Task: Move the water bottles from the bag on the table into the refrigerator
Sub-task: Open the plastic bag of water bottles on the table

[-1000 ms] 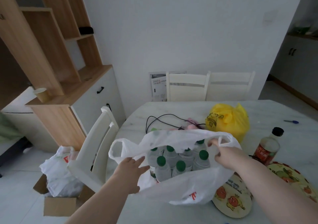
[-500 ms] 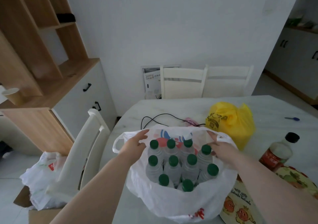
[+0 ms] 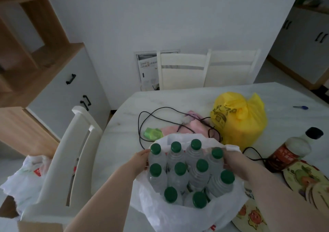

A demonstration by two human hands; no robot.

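A white plastic bag (image 3: 165, 212) stands on the marble table (image 3: 124, 124) at its near edge, pushed down around several clear water bottles with green caps (image 3: 179, 176). My left hand (image 3: 139, 162) is at the left side of the cluster, fingers against the far-left bottle and partly hidden behind it. My right hand (image 3: 235, 164) is at the right side, against the bottle there and the bag's rim. Whether the fingers curl round a bottle or the bag is hidden. No refrigerator is in view.
Behind the bag lie a black cable (image 3: 151, 114), a green object (image 3: 153, 133) and a pink cloth (image 3: 194, 126). A yellow bag (image 3: 238, 123) and a sauce bottle (image 3: 290, 151) stand to the right. A white chair (image 3: 76, 157) stands left of the table, a second bag (image 3: 26, 178) on the floor.
The bag's rim has been pushed lower, so the bottles stand more exposed. Both hands have moved in against the sides of the bottle cluster. The camera has come closer.
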